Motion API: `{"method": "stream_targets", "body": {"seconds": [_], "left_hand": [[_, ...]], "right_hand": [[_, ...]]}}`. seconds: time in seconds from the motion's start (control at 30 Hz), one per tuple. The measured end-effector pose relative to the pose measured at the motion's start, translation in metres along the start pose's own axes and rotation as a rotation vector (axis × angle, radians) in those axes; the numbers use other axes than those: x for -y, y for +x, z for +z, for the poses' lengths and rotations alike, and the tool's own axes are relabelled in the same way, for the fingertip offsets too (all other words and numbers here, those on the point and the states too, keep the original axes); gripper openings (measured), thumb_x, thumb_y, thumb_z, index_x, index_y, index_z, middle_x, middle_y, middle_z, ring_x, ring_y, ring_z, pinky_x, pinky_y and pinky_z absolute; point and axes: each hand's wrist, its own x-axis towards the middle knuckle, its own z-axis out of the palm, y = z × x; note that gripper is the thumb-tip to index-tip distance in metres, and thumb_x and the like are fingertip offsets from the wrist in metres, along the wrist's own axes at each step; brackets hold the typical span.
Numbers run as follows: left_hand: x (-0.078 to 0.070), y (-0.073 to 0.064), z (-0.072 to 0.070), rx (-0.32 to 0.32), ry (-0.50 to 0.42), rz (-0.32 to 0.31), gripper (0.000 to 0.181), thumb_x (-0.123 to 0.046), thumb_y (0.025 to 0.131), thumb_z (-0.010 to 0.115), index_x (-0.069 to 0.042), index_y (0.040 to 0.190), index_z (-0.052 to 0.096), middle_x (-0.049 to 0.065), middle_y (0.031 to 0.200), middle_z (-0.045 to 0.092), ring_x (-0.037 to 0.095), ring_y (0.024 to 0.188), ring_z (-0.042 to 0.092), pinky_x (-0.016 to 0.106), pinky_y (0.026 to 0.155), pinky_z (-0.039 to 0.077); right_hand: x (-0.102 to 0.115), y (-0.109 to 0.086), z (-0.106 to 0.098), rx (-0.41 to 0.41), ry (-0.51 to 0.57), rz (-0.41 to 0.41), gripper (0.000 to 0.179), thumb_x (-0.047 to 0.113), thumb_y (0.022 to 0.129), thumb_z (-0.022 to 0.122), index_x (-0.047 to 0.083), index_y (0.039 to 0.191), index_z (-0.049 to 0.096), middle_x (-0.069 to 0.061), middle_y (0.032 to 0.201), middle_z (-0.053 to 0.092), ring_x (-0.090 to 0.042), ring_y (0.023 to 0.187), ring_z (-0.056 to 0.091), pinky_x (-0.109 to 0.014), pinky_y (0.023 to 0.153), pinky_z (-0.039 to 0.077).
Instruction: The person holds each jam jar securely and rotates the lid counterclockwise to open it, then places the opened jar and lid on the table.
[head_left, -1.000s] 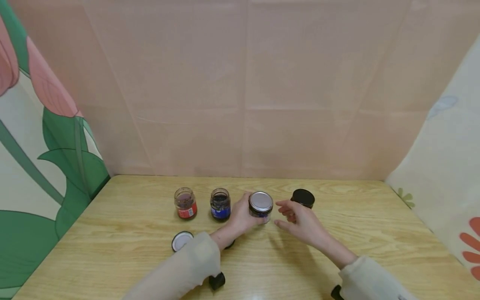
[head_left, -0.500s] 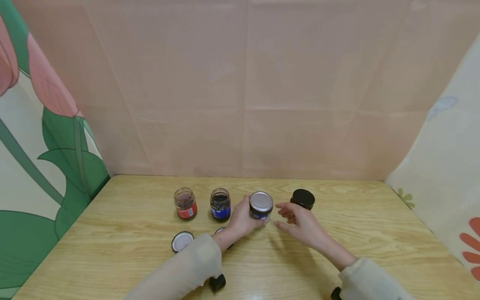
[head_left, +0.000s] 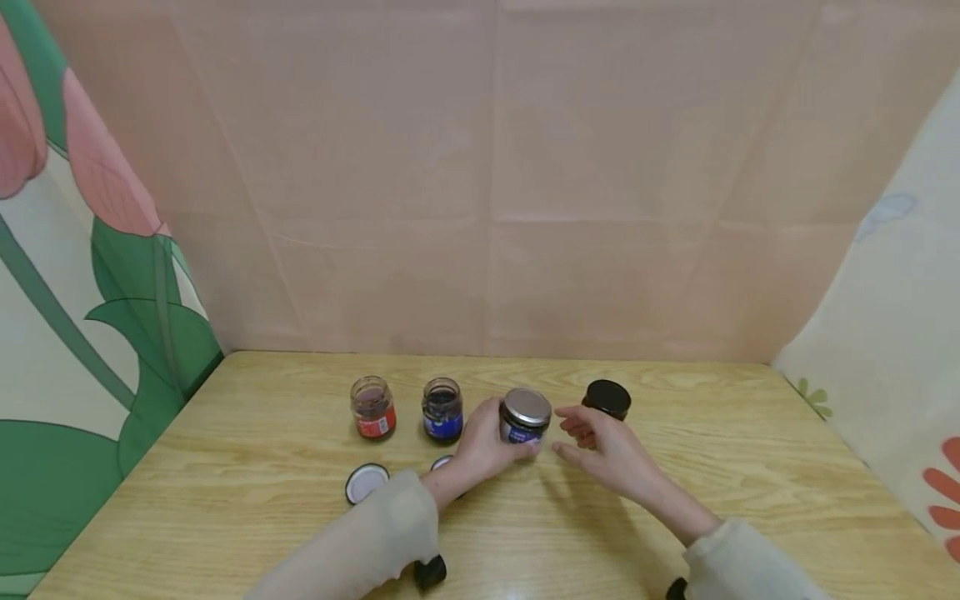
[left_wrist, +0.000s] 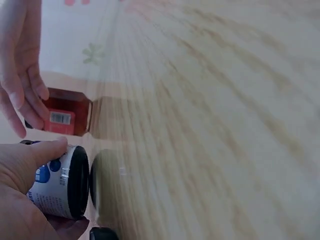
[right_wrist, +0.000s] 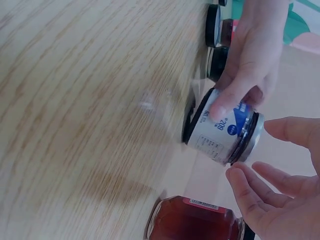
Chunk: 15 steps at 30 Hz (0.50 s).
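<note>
My left hand grips a small glass jar with a silver lid and a blue-and-white label, thumb across the label. The jar leans a little, its base close to the table; whether it touches cannot be told. To its right, my right hand is held with fingers loosely bent and thumb apart, holding nothing. In the right wrist view its fingertips come near the lid's edge; the head view shows a small gap. Behind the right hand stands a black-lidded jar with reddish-brown contents, partly hidden in the head view.
Two lidless jars stand on the left, one red-labelled, one blue-labelled. Two lids lie before them: one lid upturned, the other lid mostly behind my left wrist. The wooden table meets a cloth backdrop.
The silver-lidded jar has tipped slightly and shifted a little right and toward me in my left hand, showing more of its label. My right hand has barely moved.
</note>
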Motion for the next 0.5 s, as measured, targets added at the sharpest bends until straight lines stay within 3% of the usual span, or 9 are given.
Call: {"method": "stream_targets", "body": {"seconds": [0.27,0.5], "left_hand": [[-0.003,-0.007,-0.008,0.028,-0.012,-0.003,0.071,-0.037,0.071,0.085,-0.002,0.126,0.056,0.01,0.111,0.059,0.023,0.101,0.057,0.042,0.092,0.048],[-0.008,-0.014,-0.016,0.071,-0.019,-0.029,0.078,-0.042,0.068,0.085,-0.002,0.128,0.055,0.005,0.112,0.054,0.017,0.098,0.054,0.036,0.087,0.05]], "right_hand": [[-0.001,-0.001,0.003,-0.04,0.005,0.011,0.046,0.017,0.087,0.071,-0.008,0.123,0.057,-0.019,0.106,0.067,-0.032,0.094,0.064,-0.04,0.08,0.055],[0.0,0.001,0.006,-0.07,0.027,0.05,0.054,0.03,0.088,0.07,-0.006,0.126,0.057,-0.019,0.11,0.067,-0.029,0.093,0.066,-0.04,0.08,0.055]]}}
